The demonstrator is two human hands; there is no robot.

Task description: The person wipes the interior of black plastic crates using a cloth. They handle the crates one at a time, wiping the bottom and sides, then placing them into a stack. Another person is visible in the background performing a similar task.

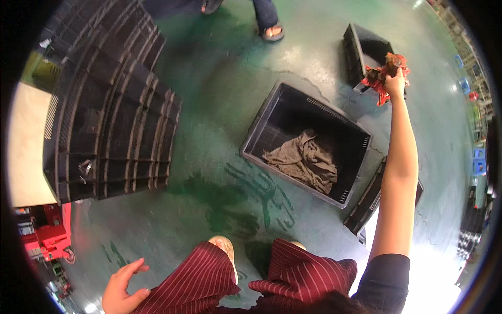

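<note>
My right hand (396, 83), at the end of an outstretched arm, grips a crumpled red and brown rag (380, 78). It hangs in front of a small black crate (355, 56) at the far right. Nearer the middle, a larger black crate (277, 89) sits on the floor, with a grey-brown cloth (306, 163) bunched up inside. Low on the left, beside my striped trouser leg, my left hand (123, 290) is empty, its fingers apart.
Tall stacked black crates (115, 125) rise on the left. Another black crate (361, 209) is partly hidden behind my right arm. A red wheeled cart (55, 235) stands at lower left. Another person's sandalled foot (273, 33) shows at the top. The green floor (209, 152) has wet marks.
</note>
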